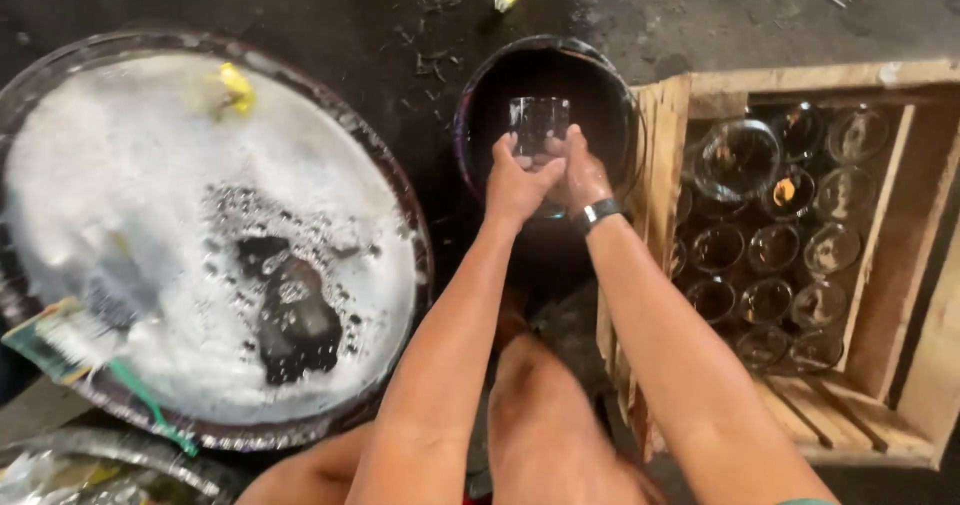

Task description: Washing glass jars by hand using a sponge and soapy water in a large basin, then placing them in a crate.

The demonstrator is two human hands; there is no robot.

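Over the dark bucket [470,115], seen from my head camera: one clear drinking glass [538,125], upright, held between both my hands above the water. Left hand [515,183]: fingers curled shut around the glass's lower left side. Right hand [580,170]: closed against the right side, dark watch band [598,211] at the wrist. To my left: wide round basin [400,195] full of white suds, a scrub brush [70,340] resting at its near edge. To my right: wooden crate [800,77] holding rows of glasses [775,248], mouths up. To my judgement, good handling means a firm two-handed grip on wet glass, turning it slowly and keeping it low over the bucket.
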